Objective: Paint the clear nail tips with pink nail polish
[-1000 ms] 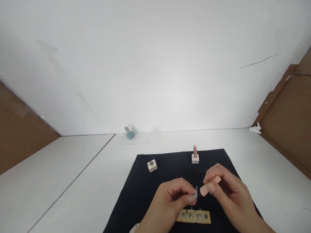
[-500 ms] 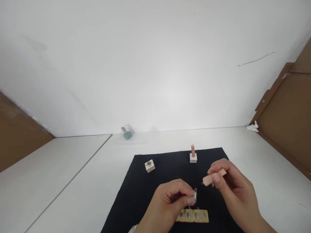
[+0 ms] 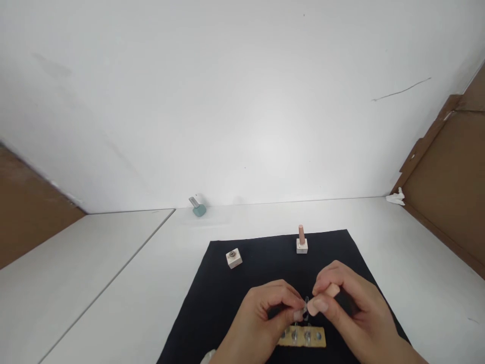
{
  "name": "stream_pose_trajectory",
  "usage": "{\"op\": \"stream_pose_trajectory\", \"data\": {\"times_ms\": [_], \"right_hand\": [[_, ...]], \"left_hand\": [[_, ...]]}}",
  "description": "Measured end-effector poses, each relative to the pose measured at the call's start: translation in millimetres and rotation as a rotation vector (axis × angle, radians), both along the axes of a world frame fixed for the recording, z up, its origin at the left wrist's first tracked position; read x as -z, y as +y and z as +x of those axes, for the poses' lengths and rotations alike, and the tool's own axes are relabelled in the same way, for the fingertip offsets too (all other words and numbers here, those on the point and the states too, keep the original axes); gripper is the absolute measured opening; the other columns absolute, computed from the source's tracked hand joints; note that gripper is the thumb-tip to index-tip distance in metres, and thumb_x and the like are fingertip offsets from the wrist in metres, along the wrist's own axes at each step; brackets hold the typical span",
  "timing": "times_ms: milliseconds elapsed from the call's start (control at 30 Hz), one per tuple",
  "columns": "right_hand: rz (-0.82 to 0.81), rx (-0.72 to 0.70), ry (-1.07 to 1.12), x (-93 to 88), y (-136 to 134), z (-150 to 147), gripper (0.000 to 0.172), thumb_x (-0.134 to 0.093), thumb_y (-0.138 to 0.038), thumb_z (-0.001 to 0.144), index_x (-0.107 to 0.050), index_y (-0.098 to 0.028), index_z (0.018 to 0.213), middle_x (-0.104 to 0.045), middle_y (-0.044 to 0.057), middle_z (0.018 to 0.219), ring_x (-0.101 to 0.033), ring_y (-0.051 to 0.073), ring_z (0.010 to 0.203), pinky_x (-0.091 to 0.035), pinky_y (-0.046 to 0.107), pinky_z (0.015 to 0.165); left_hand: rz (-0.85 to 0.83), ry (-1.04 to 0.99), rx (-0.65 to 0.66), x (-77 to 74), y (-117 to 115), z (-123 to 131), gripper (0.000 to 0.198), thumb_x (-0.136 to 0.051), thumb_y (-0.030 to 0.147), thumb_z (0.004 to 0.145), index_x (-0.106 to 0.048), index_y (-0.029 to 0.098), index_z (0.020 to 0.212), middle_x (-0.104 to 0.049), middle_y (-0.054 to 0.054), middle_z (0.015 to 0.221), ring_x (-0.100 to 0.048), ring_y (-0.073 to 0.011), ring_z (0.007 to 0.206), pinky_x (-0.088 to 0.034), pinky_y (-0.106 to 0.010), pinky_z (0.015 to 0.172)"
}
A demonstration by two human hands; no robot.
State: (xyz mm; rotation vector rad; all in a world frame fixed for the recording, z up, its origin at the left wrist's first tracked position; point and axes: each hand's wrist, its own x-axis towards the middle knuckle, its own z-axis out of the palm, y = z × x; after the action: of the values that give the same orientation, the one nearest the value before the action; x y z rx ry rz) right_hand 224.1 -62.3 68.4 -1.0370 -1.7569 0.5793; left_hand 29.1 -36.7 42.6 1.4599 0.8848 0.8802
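My left hand (image 3: 265,313) pinches a clear false nail tip (image 3: 306,303) between thumb and fingers. Between the thumb and fingers of my right hand (image 3: 356,308) is a pale pink nail polish brush cap (image 3: 332,290), slanted down to the left. Its lower end is right beside the nail tip; the bristles are too small to make out clearly. Just below the hands lies a yellowish strip (image 3: 312,343) with round dark spots and clear nail tips on it, its left end hidden by my left hand. An uncapped white nail polish bottle (image 3: 235,261) sits farther back on the left.
A black cloth (image 3: 265,263) covers the work area. At its back edge stands a capped nail polish bottle (image 3: 302,247). A teal bottle with a grey cap (image 3: 199,210) is by the white wall. Brown panels (image 3: 450,192) border both sides, with a crumpled white piece (image 3: 396,197) at right.
My right hand has moved left and slightly down, bringing the brush cap up to the nail tip. My left hand has stayed nearly in place.
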Motion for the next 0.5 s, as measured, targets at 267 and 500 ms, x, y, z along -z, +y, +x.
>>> {"op": "stream_pose_trajectory", "data": {"times_ms": [267, 500], "right_hand": [[-0.018, 0.093, 0.070, 1.0, 3.2, 2.4, 0.011, -0.063, -0.030, 0.100, -0.063, -0.028, 0.090, -0.065, -0.006, 0.077, -0.064, 0.010, 0.065, -0.050, 0.019, 0.060], [-0.104, 0.199, 0.088, 4.5, 6.3, 4.5, 0.015, -0.063, -0.035, 0.100, -0.064, -0.027, 0.088, -0.071, -0.005, 0.071, -0.067, 0.014, 0.064, -0.053, 0.022, 0.063]], "left_hand": [[0.014, 0.011, 0.011, 1.5, -2.0, -0.8, 0.018, -0.072, 0.010, 0.078, -0.084, 0.021, 0.070, -0.077, -0.003, 0.077, -0.068, -0.0157, 0.071, -0.052, -0.023, 0.068], [0.015, 0.021, 0.004, -1.4, -2.9, 0.9, 0.017, -0.071, 0.012, 0.078, -0.084, 0.021, 0.070, -0.077, -0.003, 0.077, -0.069, -0.0166, 0.071, -0.053, -0.024, 0.068]]}}
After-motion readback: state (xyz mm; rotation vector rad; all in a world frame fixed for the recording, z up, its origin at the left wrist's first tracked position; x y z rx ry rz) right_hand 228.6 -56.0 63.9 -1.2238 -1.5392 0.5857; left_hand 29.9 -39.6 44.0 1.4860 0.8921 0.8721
